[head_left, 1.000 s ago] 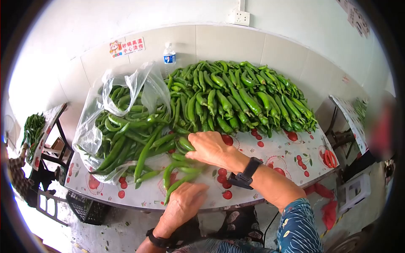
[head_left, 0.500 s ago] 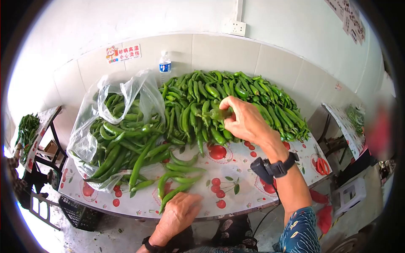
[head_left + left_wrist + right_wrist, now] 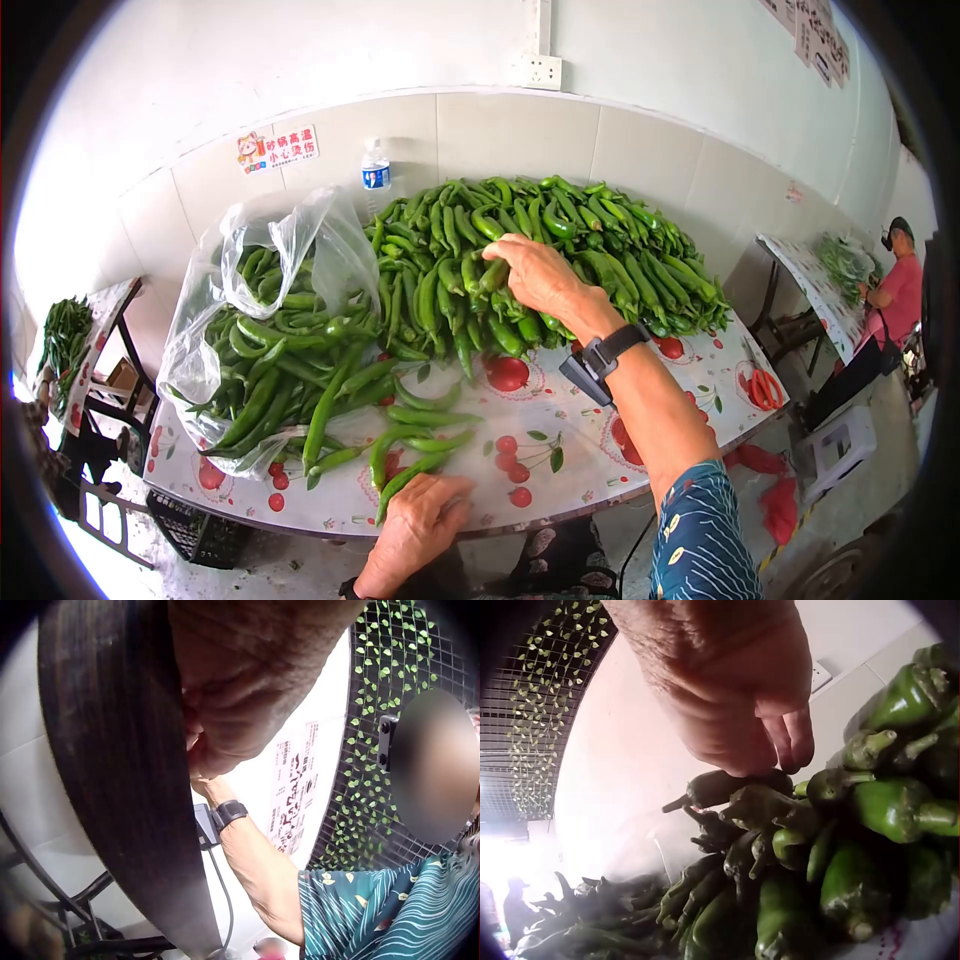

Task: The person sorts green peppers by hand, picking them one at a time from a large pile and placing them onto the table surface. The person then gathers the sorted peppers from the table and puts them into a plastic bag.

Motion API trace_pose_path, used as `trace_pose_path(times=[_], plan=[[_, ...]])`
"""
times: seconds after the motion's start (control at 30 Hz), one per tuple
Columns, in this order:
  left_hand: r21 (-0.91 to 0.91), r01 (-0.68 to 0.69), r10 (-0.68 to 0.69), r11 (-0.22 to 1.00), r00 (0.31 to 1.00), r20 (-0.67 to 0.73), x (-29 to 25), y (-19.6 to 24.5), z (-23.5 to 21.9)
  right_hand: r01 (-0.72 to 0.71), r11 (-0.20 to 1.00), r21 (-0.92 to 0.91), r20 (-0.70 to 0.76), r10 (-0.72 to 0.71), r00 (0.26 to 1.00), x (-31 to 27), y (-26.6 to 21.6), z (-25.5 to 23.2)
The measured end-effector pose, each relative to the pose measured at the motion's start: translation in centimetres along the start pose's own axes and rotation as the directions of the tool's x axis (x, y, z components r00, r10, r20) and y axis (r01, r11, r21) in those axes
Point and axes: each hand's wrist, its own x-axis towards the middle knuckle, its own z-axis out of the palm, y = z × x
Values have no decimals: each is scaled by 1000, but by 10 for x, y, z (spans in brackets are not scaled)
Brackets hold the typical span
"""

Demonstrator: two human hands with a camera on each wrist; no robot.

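My right hand [image 3: 548, 282] is over the front of the big heap of green peppers [image 3: 620, 235], finger and thumb round a green pepper [image 3: 493, 276] lying on it. The right wrist view has this hand [image 3: 727, 705] above that pepper [image 3: 712, 788], its stem pointing left. At the table's front edge, my left hand [image 3: 418, 525] rests with loosely bent fingers beside a few loose peppers [image 3: 415, 472]; whether it touches the nearest is unclear. The left wrist view shows the hand [image 3: 240, 682] against the dark table edge [image 3: 112, 750], fingertips partly hidden.
An open clear plastic bag [image 3: 190, 365] of green peppers stands left of the heap. Behind it is a water bottle [image 3: 375, 175]. Red peppers [image 3: 766, 389] lie at the table's right end. A person in pink [image 3: 900, 300] stands by another table at the right.
My right hand went from the loose peppers up to the heap with a pepper, and is now slightly further left and lower on it. The left hand has barely moved.
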Motion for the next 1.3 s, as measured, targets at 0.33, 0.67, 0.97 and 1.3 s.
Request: trace_pose_path(times=[0.33,0.67,0.97,1.3], plan=[[20,21,-21,1000,999,33,-1,0,-2,-42,997,62,41,40,998,-5,-2,1],[0,45,-45,999,998,33,-1,2,-2,-39,999,16,90,38,995,3,17,20],[20,10,-10,1000,1000,13,-2,-1,-1,-57,993,100,81,49,996,7,10,26],[25,18,-19,1000,1000,13,-1,0,-1,-126,992,14,126,123,984,-1,-8,15]])
